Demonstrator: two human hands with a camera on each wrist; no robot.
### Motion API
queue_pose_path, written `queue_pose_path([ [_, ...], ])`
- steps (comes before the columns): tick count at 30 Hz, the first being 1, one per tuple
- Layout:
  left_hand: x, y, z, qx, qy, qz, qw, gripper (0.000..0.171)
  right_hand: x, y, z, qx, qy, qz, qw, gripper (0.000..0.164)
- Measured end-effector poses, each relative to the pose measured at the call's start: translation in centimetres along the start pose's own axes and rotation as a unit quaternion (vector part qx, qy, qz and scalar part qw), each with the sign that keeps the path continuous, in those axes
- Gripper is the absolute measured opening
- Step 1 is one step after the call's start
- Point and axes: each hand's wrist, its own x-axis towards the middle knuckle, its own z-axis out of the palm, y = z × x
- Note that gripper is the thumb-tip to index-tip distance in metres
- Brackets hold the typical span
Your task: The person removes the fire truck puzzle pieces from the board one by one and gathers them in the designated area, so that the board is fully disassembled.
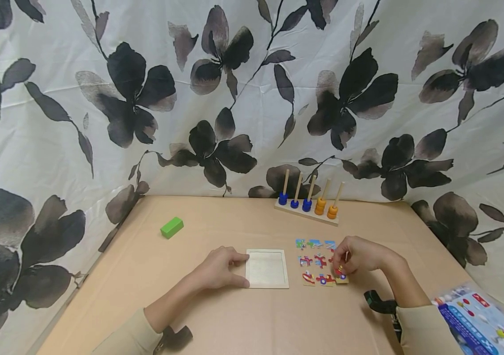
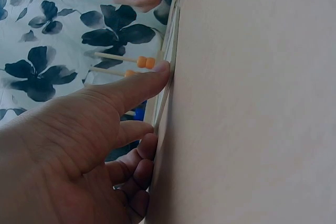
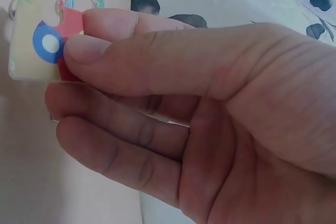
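My right hand (image 1: 357,256) pinches a jigsaw puzzle piece (image 3: 48,45) between thumb and fingers; it shows a blue wheel with a white centre, plus some red. In the head view it is low at the right end of several spread puzzle pieces (image 1: 320,261), coloured red, blue and green. To their left lies a square, pale wooden puzzle tray (image 1: 267,287), its inside bare. The thumb and index finger of my left hand (image 1: 220,268) are spread along the tray's left edge and touch it. Its other fingers (image 2: 134,179) are bent below, close to the edge.
A wooden peg stand (image 1: 307,213) with blue and orange beads stands at the back of the table (image 1: 216,325). A green block (image 1: 172,228) lies back left. A blue and white printed package (image 1: 491,320) sits at the front right. Behind hangs a floral cloth (image 1: 278,118).
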Motion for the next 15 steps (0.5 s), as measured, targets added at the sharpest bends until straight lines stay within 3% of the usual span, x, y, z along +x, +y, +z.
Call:
queue_pose_path([
  [15, -0.10, 0.06, 0.04, 0.001, -0.001, -0.003, 1.0000, 0.071, 0.18, 0.71, 0.41, -0.013, -0.004, 0.021, 1.000, 0.018],
])
